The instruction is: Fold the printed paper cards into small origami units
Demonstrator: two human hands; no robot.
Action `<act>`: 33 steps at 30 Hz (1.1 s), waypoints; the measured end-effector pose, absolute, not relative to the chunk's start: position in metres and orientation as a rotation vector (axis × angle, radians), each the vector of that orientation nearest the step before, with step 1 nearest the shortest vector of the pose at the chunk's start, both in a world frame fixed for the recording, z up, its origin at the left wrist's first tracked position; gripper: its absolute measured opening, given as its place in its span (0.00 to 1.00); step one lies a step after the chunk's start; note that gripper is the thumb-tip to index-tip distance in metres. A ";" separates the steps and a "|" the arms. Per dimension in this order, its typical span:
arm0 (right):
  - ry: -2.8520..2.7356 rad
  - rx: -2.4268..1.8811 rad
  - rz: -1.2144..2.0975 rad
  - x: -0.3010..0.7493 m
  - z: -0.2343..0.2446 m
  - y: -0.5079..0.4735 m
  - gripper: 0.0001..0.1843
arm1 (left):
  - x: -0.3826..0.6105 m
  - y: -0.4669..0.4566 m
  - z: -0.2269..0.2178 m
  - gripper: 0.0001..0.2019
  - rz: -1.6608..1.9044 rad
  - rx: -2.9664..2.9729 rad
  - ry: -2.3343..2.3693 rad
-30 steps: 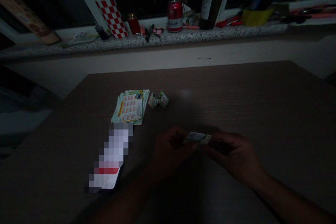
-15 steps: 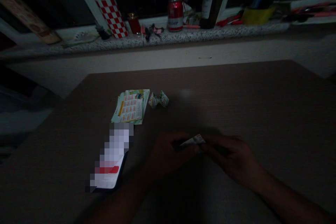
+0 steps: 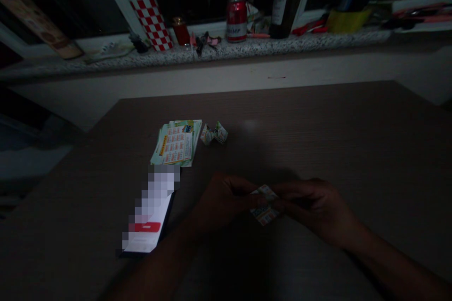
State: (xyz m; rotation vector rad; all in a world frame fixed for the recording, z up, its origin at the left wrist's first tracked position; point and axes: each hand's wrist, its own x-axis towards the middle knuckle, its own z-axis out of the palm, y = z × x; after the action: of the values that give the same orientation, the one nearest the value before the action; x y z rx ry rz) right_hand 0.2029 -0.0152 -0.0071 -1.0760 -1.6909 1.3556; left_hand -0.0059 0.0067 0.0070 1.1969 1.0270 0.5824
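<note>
Pinching the small folded paper [image 3: 265, 217] from opposite sides, your left hand [image 3: 226, 200] and right hand [image 3: 314, 207] each grasp it between thumb and fingers; whether it touches the table [image 3: 339, 127] cannot be told. Measured from that paper, you have a bow-shaped folded piece [image 3: 221, 132] at 11 o'clock, a stack of printed sheets [image 3: 174, 143] at 10, a lit phone [image 3: 150, 221] at 9, and a red can [image 3: 236, 21] at 12.
</note>
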 end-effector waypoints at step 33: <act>-1.930 -0.931 0.398 0.206 0.000 -0.017 0.11 | -0.004 -0.001 0.010 0.05 0.625 1.758 1.102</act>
State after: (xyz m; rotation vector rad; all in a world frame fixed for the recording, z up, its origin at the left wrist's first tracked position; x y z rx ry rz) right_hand 0.2057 -0.0169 0.0000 -0.9311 -1.9297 0.3976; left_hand -0.0041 -0.0009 0.0100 1.7581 1.1025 0.6255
